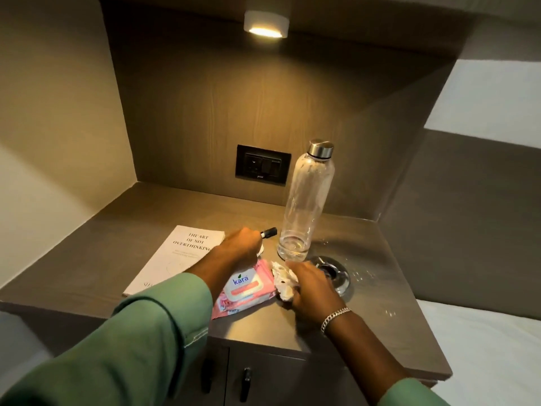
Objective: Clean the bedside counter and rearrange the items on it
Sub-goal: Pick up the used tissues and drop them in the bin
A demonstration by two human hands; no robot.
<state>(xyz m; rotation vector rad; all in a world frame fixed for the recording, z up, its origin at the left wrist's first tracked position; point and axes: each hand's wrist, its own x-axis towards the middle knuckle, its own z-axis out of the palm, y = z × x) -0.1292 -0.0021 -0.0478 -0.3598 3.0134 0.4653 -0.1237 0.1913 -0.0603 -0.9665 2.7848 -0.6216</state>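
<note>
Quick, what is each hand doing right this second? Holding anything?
Left hand: closed around a black pen, over the book.
Right hand: closed on a crumpled, stained tissue, beside the glass bottle.

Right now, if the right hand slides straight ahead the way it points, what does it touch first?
Probably the round metal ashtray, just beyond the right hand holding a crumpled tissue; depth is uncertain.

A clear bottle with a steel cap is standing upright at the counter's centre. A white book is lying at nine o'clock, a pink wipes pack at six, beside a crumpled tissue.
</note>
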